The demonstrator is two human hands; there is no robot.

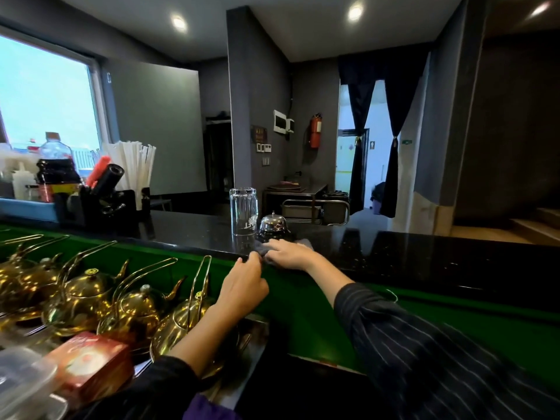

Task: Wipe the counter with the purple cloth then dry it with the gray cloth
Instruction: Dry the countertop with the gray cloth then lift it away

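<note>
Right hand (288,253) flat, fingers extended, pressing crumpled gray cloth (261,248) onto glossy black stone worktop (424,253), just beside chrome dome bell (272,227). Left hand (242,283) curled at cloth's near edge; cannot tell whether it pinches. Purple cloth (206,406) at view's bottom edge, well apart.

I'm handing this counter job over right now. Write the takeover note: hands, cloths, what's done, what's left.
Right hand: lies on the crumpled gray cloth, pressing it onto the glossy black counter, just in front of the chrome call bell and the upturned clear glass.
Left hand: fingers curled at the counter's near edge beside the cloth; I cannot confirm a pinch.
Purple cloth: at the bottom of the view, off the counter, in neither hand.
Done: apparently the purple wipe, since the gray cloth is in use.
Left: dry the rest of the counter, probably the long stretch to the right.
</note>
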